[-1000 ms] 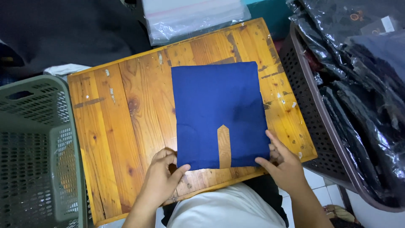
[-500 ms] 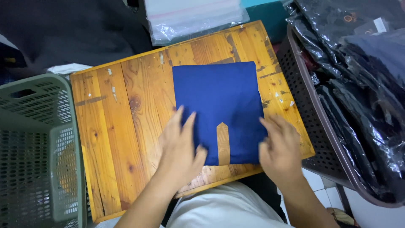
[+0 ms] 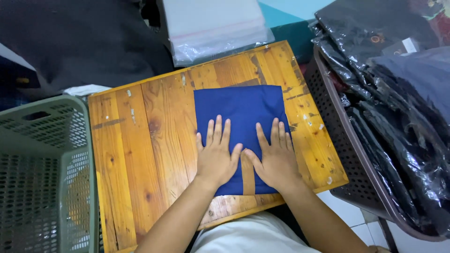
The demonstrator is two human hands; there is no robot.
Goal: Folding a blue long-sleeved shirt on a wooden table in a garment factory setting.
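Nearest the camera, at the table's (image 3: pixel 140 154) near edge, a white-clad lap shows between two bare forearms that reach out over the wood. Both hands lie flat on a folded blue cloth (image 3: pixel 241 110), palms down, gripping nothing: the left hand (image 3: pixel 216 157) has its fingers spread and pointing away, and the right hand (image 3: pixel 276 159) lies just beside it, fingers also spread, the two thumbs angled toward each other over a narrow slot in the cloth's near edge where the wood shows through. The cloth sits right of the table's middle, its near edge close to the table's near edge, its far edge about midway across the boards. It looks soft, thin and light, likely to crease or slide on the smooth wood rather than hold a shape, so I judge it is best taken at the folded edges or corners with both hands, keeping the layers together. To the left stands a green basket (image 3: pixel 42 173) with perforated walls. To the right a brown basket (image 3: pixel 347 154) holds dark garments in glossy plastic bags (image 3: pixel 403 122). Beyond the table's far edge lies a stack of clear plastic bags (image 3: pixel 215 28), and dark fabric fills the far left.
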